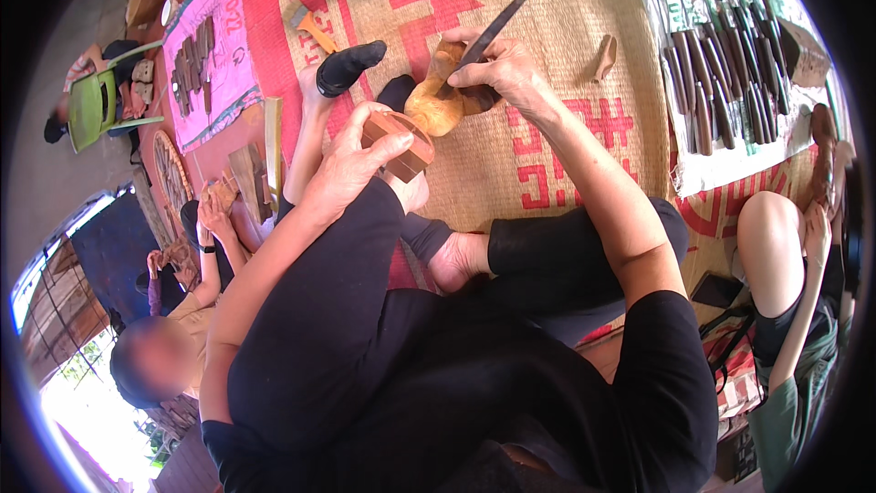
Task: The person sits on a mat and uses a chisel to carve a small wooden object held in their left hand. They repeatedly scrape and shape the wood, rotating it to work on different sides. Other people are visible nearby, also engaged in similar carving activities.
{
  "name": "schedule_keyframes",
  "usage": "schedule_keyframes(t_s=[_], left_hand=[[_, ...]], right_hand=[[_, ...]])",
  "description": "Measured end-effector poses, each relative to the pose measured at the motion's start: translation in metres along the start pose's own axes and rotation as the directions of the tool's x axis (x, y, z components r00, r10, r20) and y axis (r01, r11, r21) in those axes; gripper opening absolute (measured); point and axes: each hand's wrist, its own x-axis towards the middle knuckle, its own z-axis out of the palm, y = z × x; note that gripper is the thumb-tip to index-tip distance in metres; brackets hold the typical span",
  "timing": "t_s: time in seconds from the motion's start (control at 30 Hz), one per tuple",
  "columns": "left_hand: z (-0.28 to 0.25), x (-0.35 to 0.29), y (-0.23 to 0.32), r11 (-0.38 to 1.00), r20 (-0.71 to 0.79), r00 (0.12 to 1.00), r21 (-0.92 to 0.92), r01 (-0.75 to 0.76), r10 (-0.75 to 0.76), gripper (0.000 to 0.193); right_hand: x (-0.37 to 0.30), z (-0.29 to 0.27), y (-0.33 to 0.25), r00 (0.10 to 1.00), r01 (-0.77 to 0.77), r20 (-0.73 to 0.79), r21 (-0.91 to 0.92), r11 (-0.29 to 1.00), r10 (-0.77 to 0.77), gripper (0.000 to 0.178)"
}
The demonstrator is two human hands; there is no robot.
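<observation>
Thumb and fingers of the right hand (507,71) are pinching a dark, flat tool (498,24), while those of the left hand (358,152) are clasping a brown wooden block (407,159). A rounded, yellow-brown carving (432,110) is lying between the hands, beside the feet; farther right, rows of dark-handled tools (725,64) are lying beyond the woven mat (557,23).

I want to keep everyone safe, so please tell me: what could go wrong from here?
The right hand grips a dark bar-like tool over the wooden carving, close to a black-socked foot; if the tool slipped, it might hurt the foot. The left hand holds a wooden block close to the carving; a careless swing could knock the right hand. The carving has a rounded end, so it might roll.
</observation>
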Motion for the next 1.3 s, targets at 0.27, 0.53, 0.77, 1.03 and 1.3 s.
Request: schedule_keyframes(t_s=[0.27, 0.53, 0.77, 1.03, 1.3], left_hand=[[0.000, 0.000, 0.002, 1.000, 0.002, 1.000, -0.012, -0.003, 0.003, 0.052], [0.004, 0.000, 0.005, 0.994, 0.049, 0.995, 0.059, -0.088, 0.085, 0.047], [0.004, -0.004, 0.011, 0.972, 0.081, 0.989, 0.193, -0.133, 0.120, 0.046], [0.005, -0.003, 0.013, 0.955, 0.105, 0.982, 0.239, -0.178, 0.157, 0.046], [0.005, -0.004, 0.014, 0.948, 0.125, 0.979, 0.256, -0.191, 0.163, 0.047]], right_hand=[[0.002, -0.007, 0.002, 0.998, -0.054, -0.041, 0.062, 0.997, 0.057, 0.052], [0.002, 0.000, 0.004, 0.999, -0.013, -0.049, 0.076, 0.997, 0.016, 0.048], [-0.004, 0.003, -0.008, 0.997, -0.078, -0.009, 0.032, 0.996, 0.078, 0.051], [0.005, -0.010, 0.000, 0.994, -0.061, -0.089, 0.081, 0.995, 0.068, 0.050], [0.002, -0.001, 0.001, 1.000, -0.005, -0.012, -0.004, 1.000, 0.005, 0.047]])
